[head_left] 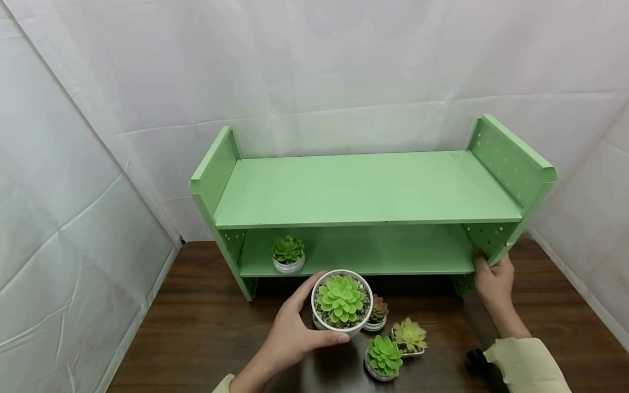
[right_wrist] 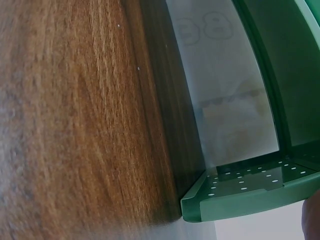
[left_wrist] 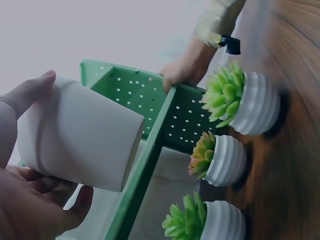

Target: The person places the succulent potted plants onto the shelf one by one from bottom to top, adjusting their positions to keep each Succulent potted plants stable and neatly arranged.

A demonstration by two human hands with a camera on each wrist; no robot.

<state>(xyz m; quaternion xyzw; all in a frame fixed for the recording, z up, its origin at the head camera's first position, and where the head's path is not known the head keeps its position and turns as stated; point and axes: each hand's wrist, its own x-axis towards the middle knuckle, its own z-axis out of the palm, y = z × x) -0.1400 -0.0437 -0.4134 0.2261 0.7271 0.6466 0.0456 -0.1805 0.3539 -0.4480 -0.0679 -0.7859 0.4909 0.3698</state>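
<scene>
My left hand (head_left: 295, 330) grips a white pot with a bright green succulent (head_left: 341, 300), thumb on the near side and fingers round the far side. In the left wrist view the plain, smooth side of this white pot (left_wrist: 87, 135) shows, held in front of the shelf. My right hand (head_left: 493, 281) holds the lower front edge of the right side panel of a green two-tier shelf (head_left: 368, 188). A small green succulent (head_left: 288, 251) in a white pot stands at the left of the lower tier.
On the dark wooden table (head_left: 196, 322), before the shelf, stand a reddish succulent (head_left: 378, 310), a pale yellow-green succulent (head_left: 410, 335) and a green succulent (head_left: 384, 356), each in a white pot. Another pot is partly hidden behind the held one. White cloth (head_left: 344, 71) hangs behind.
</scene>
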